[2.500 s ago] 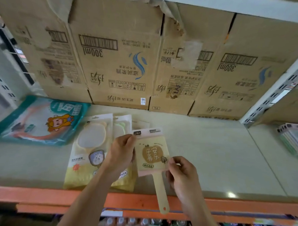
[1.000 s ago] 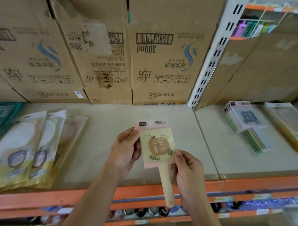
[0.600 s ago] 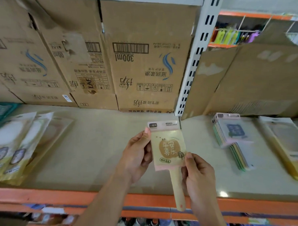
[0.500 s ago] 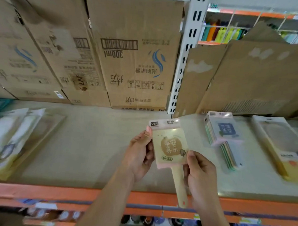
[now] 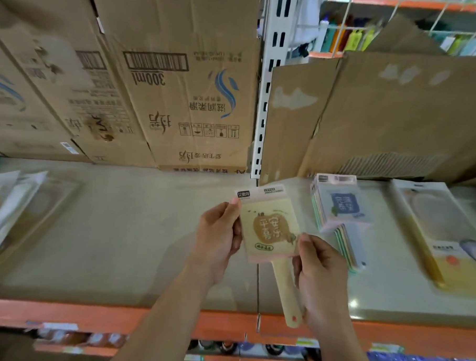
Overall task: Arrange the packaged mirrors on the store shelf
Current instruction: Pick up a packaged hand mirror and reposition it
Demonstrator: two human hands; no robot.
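I hold a packaged yellow hand mirror point(image 5: 267, 230) with a long handle above the front of the beige shelf point(image 5: 136, 230). My left hand point(image 5: 219, 242) grips its left edge, thumb near the top corner. My right hand point(image 5: 319, 268) pinches its lower right corner beside the handle. Just to the right, a stack of similar packaged mirrors point(image 5: 339, 214) lies flat on the shelf. A larger packaged mirror point(image 5: 442, 233) lies further right. More packaged mirrors point(image 5: 9, 206) lie at the far left, blurred.
Brown cartons point(image 5: 180, 96) stand along the back of the shelf, and loose cardboard sheets point(image 5: 398, 113) lean at the back right. A white slotted upright point(image 5: 271, 86) divides the two bays. The orange shelf rail point(image 5: 116, 315) runs along the front, with bottles below.
The view has swung right: the packages at the left slid toward the edge and the stack at the right came closer. Both hands keep the same hold on the yellow mirror.
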